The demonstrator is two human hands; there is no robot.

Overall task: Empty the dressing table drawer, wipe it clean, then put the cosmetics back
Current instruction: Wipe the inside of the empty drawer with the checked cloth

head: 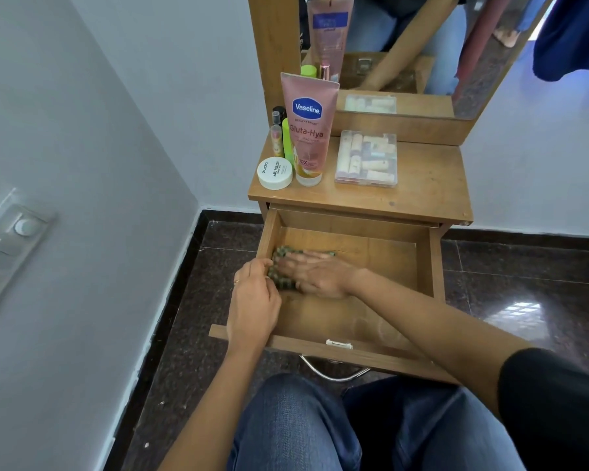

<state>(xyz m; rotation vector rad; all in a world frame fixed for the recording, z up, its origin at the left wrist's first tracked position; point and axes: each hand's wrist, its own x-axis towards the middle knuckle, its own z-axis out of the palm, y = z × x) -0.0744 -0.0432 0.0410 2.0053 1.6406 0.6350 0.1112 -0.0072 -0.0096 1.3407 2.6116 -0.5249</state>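
While your right hand (317,275) presses flat, fingers straight, on the green cloth (280,258), your left hand (254,300) curls over the left wall of the drawer (270,232), just beside it. Bunched in the far left corner, the green cloth shows no clear long axis.

Right hand (315,275) flat; left hand (254,300) curled

pink tube (309,130): Vaseline, Gluta-Hya | white jar (274,173): zudio, NAIL POLISH
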